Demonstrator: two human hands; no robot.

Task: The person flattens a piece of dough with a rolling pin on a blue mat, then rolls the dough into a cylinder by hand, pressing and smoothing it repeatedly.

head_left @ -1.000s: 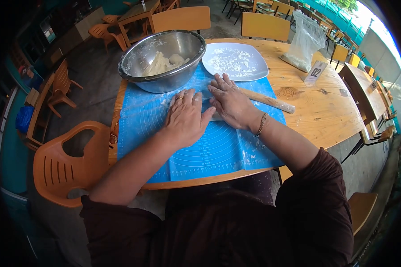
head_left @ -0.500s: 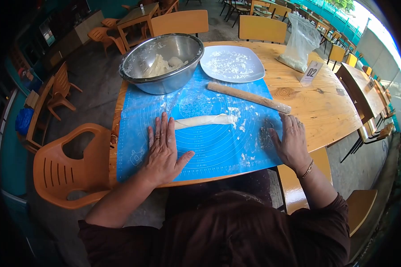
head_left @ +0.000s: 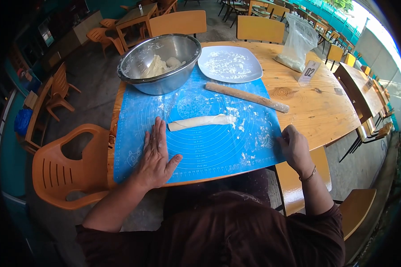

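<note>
While your left hand (head_left: 156,155) lies flat on the blue mat (head_left: 209,151), palm down, fingers close together and thumb spread to the side, its fingertips sit just beside the left end of the dough roll (head_left: 201,122). Your right hand (head_left: 294,149) rests at the mat's right edge with the fingers bent. You cannot tell from here whether it pinches the edge or only presses on it.

The dough roll lies crosswise near the middle of the mat, with loose flour scattered by its right end. Beyond it the rolling pin (head_left: 246,97) lies slanted, its right end out over the bare wooden table (head_left: 316,107). A metal bowl (head_left: 182,73) with lumps of dough inside stands on the mat's far left corner. Just right of it sits a floured white plate (head_left: 254,73). Farther right on the table are a plastic bag (head_left: 298,42) and a number sign (head_left: 310,71). An orange chair (head_left: 62,169) stands to your left.
</note>
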